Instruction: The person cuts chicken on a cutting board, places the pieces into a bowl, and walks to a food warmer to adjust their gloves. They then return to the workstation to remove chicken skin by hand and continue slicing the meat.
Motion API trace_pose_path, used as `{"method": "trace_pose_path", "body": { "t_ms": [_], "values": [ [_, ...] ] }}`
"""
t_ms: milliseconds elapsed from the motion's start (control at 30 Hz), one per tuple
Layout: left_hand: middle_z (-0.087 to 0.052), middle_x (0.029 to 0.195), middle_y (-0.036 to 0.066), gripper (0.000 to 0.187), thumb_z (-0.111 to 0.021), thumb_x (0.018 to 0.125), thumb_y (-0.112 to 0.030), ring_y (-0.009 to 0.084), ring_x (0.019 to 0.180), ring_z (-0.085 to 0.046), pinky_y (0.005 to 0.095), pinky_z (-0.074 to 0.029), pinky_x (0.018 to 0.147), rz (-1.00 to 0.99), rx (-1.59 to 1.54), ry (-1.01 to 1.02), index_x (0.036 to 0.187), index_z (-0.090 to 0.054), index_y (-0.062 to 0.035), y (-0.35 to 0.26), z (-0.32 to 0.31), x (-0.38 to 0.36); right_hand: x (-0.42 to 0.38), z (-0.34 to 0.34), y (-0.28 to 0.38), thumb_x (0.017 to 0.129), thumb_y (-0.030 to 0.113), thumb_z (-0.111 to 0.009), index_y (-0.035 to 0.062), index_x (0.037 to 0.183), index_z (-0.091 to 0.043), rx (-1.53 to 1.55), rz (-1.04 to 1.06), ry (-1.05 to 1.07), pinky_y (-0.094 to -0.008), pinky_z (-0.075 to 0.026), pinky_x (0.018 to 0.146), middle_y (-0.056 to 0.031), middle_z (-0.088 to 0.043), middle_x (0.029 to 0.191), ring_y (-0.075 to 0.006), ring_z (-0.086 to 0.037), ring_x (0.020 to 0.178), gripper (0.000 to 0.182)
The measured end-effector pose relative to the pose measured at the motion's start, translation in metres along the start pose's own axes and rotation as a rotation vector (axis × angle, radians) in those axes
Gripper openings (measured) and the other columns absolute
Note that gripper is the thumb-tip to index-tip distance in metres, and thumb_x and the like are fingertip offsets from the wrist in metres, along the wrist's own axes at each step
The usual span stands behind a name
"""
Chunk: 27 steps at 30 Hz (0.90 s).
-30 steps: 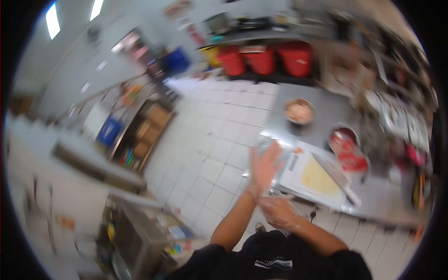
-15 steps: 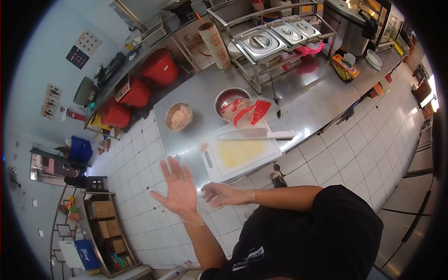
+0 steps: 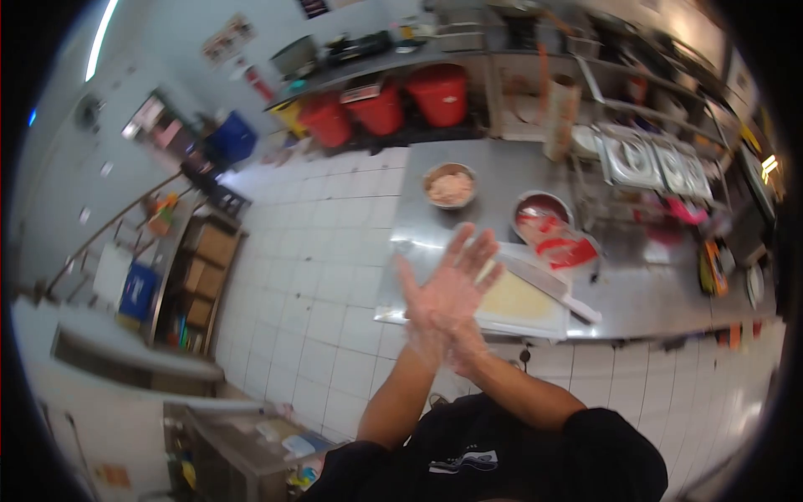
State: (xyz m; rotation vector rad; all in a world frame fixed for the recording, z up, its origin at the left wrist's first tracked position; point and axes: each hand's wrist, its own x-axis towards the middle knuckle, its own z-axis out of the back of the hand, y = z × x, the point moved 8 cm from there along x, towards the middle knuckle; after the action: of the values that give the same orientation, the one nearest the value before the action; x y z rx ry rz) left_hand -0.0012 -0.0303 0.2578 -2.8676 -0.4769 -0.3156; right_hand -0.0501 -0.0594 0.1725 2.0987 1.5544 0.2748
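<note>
My left hand [image 3: 452, 289] is raised with its fingers spread, the palm in view, and holds nothing. Clear plastic, apparently a thin disposable glove, shows around its wrist. Pressed against that wrist is my right hand [image 3: 465, 345], also with clear plastic on it; its fingers are hidden and blurred. Just beyond the hands lies a white cutting board [image 3: 523, 303] with a yellowish stain. A large knife [image 3: 544, 282] with a white handle rests along the board's far side. Behind it, a red-and-clear plastic bag [image 3: 570, 251] hangs partly over a metal bowl [image 3: 535, 201].
A bowl of pale pink, meat-like food [image 3: 450, 186] stands on the steel table [image 3: 498, 155]. To the right, a metal rack carries lidded steel pans [image 3: 627, 159]. Red bins [image 3: 439, 94] line the far counter. At left, a shelf holds cardboard boxes [image 3: 209, 243].
The view has swung left, so the table appears farther right. My right hand has come from beside my left hand to its wrist. The left hand stays spread.
</note>
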Motion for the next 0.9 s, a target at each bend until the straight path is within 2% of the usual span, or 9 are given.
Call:
{"method": "trace_pose_path", "body": {
  "t_ms": [100, 167, 267, 367, 467, 633, 700, 867, 900],
  "values": [
    [-0.034, 0.159, 0.027, 0.116, -0.027, 0.088, -0.09, 0.0377, 0.149, -0.034, 0.0511, -0.022, 0.126, -0.027, 0.143, 0.008, 0.158, -0.027, 0.0026, -0.006, 0.013, -0.009, -0.006, -0.003, -0.002, 0.084, 0.042, -0.082, -0.0015, 0.147, -0.037, -0.007, -0.018, -0.053, -0.0449, -0.051, 0.102, -0.0166, -0.058, 0.13, -0.0308, -0.057, 0.121, 0.089],
    [-0.034, 0.159, 0.028, 0.115, -0.024, 0.09, -0.089, 0.0373, 0.149, -0.033, 0.0498, -0.021, 0.126, -0.063, 0.26, -0.025, 0.157, -0.027, 0.0047, -0.011, 0.02, -0.02, -0.008, 0.002, -0.016, 0.086, 0.044, -0.081, -0.0003, 0.144, -0.041, 0.027, -0.017, -0.016, -0.0427, -0.051, 0.099, -0.0155, -0.06, 0.12, -0.0288, -0.059, 0.113, 0.083],
    [-0.038, 0.157, 0.026, 0.111, -0.02, 0.092, -0.085, 0.0358, 0.148, -0.036, 0.0487, -0.024, 0.125, -0.148, 0.468, -0.089, 0.155, -0.032, 0.0054, -0.018, 0.032, -0.042, -0.017, 0.007, -0.034, 0.09, 0.047, -0.076, 0.0029, 0.141, -0.045, 0.015, -0.062, 0.072, -0.0411, -0.051, 0.096, -0.0135, -0.06, 0.115, -0.0277, -0.059, 0.108, 0.074],
    [-0.044, 0.155, 0.023, 0.106, -0.017, 0.095, -0.081, 0.0349, 0.146, -0.04, 0.049, -0.027, 0.123, -0.269, 0.642, -0.213, 0.151, -0.04, 0.0055, -0.032, 0.041, -0.058, -0.02, 0.008, -0.047, 0.092, 0.053, -0.072, 0.0061, 0.138, -0.049, -0.035, -0.091, 0.059, -0.0406, -0.051, 0.094, -0.0121, -0.059, 0.113, -0.0271, -0.059, 0.106, 0.07],
    [-0.044, 0.155, 0.023, 0.104, -0.02, 0.095, -0.081, 0.0338, 0.145, -0.041, 0.0492, -0.027, 0.122, -0.346, 0.783, -0.223, 0.15, -0.043, 0.004, -0.044, 0.046, -0.063, -0.015, 0.016, -0.055, 0.083, 0.057, -0.08, 0.0098, 0.148, -0.035, -0.054, -0.054, 0.066, -0.0438, -0.056, 0.087, -0.0135, -0.057, 0.117, -0.0303, -0.062, 0.104, 0.092],
    [-0.051, 0.149, 0.02, 0.093, -0.035, 0.097, -0.074, 0.0309, 0.141, -0.047, 0.0488, -0.03, 0.119, -0.458, 0.924, -0.146, 0.15, -0.046, 0.0018, -0.059, 0.043, -0.065, -0.014, -0.012, -0.043, 0.07, 0.06, -0.09, 0.011, 0.149, -0.033, -0.165, 0.001, 0.136, -0.0441, -0.056, 0.081, -0.0122, -0.056, 0.116, -0.0283, -0.063, 0.098, 0.109],
    [-0.056, 0.143, 0.018, 0.084, -0.046, 0.098, -0.064, 0.0298, 0.138, -0.051, 0.0481, -0.033, 0.118, -0.464, 0.996, -0.201, 0.149, -0.046, 0.0018, -0.061, 0.04, -0.066, -0.018, -0.019, -0.039, 0.062, 0.062, -0.093, 0.0096, 0.15, -0.032, -0.237, -0.003, 0.1, -0.0432, -0.056, 0.081, -0.0123, -0.055, 0.114, -0.0271, -0.063, 0.096, 0.119],
    [-0.05, 0.149, 0.017, 0.079, -0.046, 0.1, -0.061, 0.0301, 0.14, -0.049, 0.0469, -0.034, 0.118, -0.558, 1.171, -0.216, 0.147, -0.048, 0.0024, -0.059, 0.034, -0.069, -0.021, -0.015, -0.034, 0.066, 0.057, -0.093, 0.0043, 0.152, -0.029, -0.299, 0.079, 0.057, -0.0412, -0.056, 0.079, -0.0124, -0.052, 0.112, -0.0265, -0.062, 0.092, 0.12],
    [-0.049, 0.151, 0.016, 0.078, -0.046, 0.1, -0.06, 0.0299, 0.14, -0.048, 0.0468, -0.035, 0.118, -0.587, 1.208, -0.211, 0.146, -0.049, 0.0023, -0.055, 0.037, -0.071, -0.022, -0.01, -0.035, 0.072, 0.046, -0.09, 0.005, 0.153, -0.028, -0.282, 0.068, 0.045, -0.0406, -0.056, 0.079, -0.0128, -0.052, 0.114, -0.0261, -0.062, 0.092, 0.111]
  ]
}}
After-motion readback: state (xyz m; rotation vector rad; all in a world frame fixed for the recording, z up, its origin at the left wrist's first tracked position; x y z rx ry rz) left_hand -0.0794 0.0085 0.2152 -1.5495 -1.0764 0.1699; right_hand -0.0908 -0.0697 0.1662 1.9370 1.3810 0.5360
